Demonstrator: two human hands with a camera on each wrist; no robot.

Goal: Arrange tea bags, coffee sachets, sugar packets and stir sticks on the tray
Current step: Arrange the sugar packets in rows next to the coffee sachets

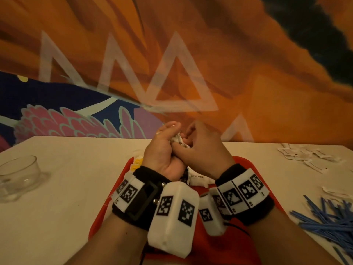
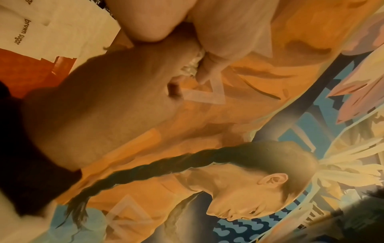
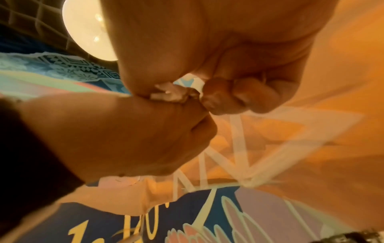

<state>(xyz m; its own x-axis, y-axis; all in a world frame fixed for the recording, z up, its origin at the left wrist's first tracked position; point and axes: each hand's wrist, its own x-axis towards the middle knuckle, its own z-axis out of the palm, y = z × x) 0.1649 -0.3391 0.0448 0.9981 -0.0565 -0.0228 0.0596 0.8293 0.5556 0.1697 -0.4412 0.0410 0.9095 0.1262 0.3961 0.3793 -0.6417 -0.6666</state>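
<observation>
Left hand (image 1: 162, 150) and right hand (image 1: 202, 148) pinch one crumpled packet (image 1: 176, 140) together above the tray (image 1: 107, 207); light, flimsy paper, likely best held by its edges.

Crumpled white packets (image 1: 178, 140) held above red tray (image 1: 107, 211); brown sugar packet (image 1: 198, 177) flat on tray; blue stir sticks (image 1: 324, 220) heaped right of tray.

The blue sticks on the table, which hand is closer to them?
The right hand. The blue sticks lie on the table off to its right, beyond the red tray. The left hand is on the far side of the right one, farther away.
</observation>
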